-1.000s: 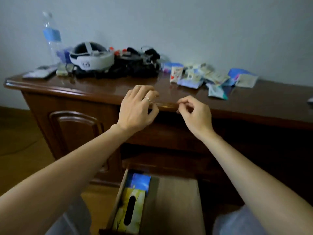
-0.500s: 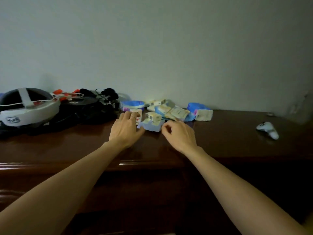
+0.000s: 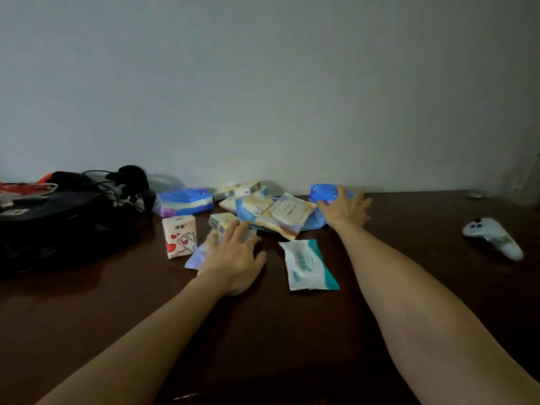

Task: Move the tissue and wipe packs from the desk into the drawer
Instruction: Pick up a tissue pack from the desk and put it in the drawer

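On the dark wooden desk (image 3: 292, 331) the packs lie in a loose cluster near the wall. Standing apart at the left front is one small white cat pack (image 3: 179, 236), upright. Behind it lies one blue-and-purple pack (image 3: 187, 201) on its side. At the front right, flat and alone, is one white-and-teal wipe pack (image 3: 308, 266). Between them sits a heap (image 3: 277, 213) of overlapping cream and pale-blue packs, at least five; the exact count cannot be told where they cover each other. One bright blue pack (image 3: 324, 194) sits at the heap's right end, by the wall. All packs are on the desk; no drawer is in view.

Left of the packs is a black bundle (image 3: 67, 211) of gear with cables, and far right lies one white controller (image 3: 492, 236), well apart from the packs.

Two bare forearms reach forward. The left hand (image 3: 233, 255) lies palm down, fingers spread, over a small cream pack (image 3: 220, 220) and a pale-blue one under it, pressing on them rather than closed around them. The right hand (image 3: 343, 207) is stretched further, fingers splayed wide, at the blue pack and touching it; it is blurred, and nothing is gripped yet.
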Demonstrator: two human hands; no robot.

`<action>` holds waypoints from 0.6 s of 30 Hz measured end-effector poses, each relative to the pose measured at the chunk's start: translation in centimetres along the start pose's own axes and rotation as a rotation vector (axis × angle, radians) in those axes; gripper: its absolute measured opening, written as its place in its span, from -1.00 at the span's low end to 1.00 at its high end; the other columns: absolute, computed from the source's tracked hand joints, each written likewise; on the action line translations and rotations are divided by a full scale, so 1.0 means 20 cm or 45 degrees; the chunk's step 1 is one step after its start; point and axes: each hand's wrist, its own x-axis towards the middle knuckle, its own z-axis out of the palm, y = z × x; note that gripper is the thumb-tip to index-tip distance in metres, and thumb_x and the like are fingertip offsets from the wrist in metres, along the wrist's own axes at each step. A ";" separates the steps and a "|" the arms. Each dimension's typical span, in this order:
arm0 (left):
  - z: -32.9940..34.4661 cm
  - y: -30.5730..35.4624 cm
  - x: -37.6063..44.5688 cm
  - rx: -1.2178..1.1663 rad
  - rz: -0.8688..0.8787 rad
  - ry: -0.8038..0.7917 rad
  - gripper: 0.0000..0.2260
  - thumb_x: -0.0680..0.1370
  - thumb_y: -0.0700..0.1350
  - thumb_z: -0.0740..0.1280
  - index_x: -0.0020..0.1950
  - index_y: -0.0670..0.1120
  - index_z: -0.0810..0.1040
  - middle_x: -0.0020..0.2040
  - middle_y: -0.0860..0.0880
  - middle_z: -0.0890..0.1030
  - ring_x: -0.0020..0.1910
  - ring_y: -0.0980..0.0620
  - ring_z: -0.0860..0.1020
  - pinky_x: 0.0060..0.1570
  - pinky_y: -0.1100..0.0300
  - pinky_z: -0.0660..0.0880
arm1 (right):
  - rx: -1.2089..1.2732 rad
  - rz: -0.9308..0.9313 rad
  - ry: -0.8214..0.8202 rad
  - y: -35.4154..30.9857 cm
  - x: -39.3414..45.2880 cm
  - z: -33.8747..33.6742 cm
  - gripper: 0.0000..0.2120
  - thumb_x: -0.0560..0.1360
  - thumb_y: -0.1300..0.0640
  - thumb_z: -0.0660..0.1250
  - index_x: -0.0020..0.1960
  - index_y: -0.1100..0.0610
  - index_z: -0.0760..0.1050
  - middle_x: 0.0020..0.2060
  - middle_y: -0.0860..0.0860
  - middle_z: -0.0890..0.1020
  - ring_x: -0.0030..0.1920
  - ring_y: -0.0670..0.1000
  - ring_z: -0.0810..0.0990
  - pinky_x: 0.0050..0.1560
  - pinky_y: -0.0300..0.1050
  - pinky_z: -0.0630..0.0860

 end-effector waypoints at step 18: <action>-0.26 0.24 -0.69 -0.034 -0.324 0.025 -0.37 0.59 0.13 0.12 0.59 -0.13 0.13 0.63 -0.20 -0.04 0.56 -0.28 0.07 0.47 -0.21 0.16 | -0.156 -0.057 0.099 0.26 -1.02 -0.47 -0.27 0.50 -0.37 0.25 0.54 -0.05 0.19 0.41 0.26 0.30 0.37 0.30 0.30 0.26 0.26 0.43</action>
